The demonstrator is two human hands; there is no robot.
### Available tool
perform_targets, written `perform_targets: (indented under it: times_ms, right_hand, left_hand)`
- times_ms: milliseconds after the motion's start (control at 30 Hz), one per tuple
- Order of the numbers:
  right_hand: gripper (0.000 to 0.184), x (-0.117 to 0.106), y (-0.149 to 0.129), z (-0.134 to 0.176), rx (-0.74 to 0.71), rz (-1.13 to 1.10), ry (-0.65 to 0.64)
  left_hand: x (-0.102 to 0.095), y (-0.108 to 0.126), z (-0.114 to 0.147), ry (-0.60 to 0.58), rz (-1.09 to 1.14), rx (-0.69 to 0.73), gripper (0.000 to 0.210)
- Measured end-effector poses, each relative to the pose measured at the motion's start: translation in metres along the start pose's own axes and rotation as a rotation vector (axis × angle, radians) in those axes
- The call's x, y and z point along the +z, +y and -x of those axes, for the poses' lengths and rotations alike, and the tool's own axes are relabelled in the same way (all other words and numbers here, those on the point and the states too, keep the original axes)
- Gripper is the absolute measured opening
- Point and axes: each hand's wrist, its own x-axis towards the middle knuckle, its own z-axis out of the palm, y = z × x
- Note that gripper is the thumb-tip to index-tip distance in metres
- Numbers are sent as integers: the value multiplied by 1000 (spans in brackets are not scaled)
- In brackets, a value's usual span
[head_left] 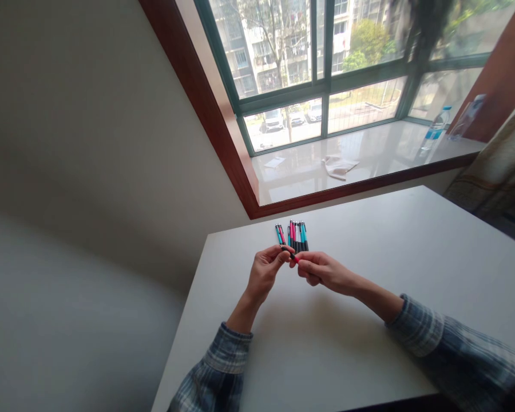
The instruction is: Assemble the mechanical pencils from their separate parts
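Observation:
A black and pink-red pen [292,256] is held between my two hands, tilted down to the right, above the white table [352,337]. My left hand [266,266] pinches its black end with thumb and fingers. On the pink-red part, my right hand [321,269] is closed, hiding much of it. Just beyond my hands several pens [298,234] with turquoise, pink, white and black barrels lie side by side in a row. To the left of that row lies a smaller group of pens [280,233], turquoise and pink, partly hidden behind my left hand.
Behind the table is a window sill [300,177] with a crumpled cloth [339,166], a paper [275,162] and a bottle with a blue cap [438,127]. Another clear bottle [467,117] stands beside it. A curtain [493,154] hangs at the right; a wall [90,171] borders the left.

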Motion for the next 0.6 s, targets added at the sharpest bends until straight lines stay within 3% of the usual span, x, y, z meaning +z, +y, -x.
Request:
perform_targets:
  times_ms: [133, 367, 500, 600]
  right_hand:
    - [34, 1, 4, -1, -21, 19, 48]
    - [30, 3, -6, 2, 50, -165, 79]
    - [28, 4, -11, 5, 80, -184, 24]
    - [29, 3, -15, 5, 81, -168, 51]
  left_hand:
    - [0, -2, -2, 62, -46, -9, 30]
    - [-3, -7, -4, -21, 100, -68, 49]
    - [0, -5, -3, -44, 133, -71, 34]
    - [-3, -5, -4, 4, 115, -87, 33]
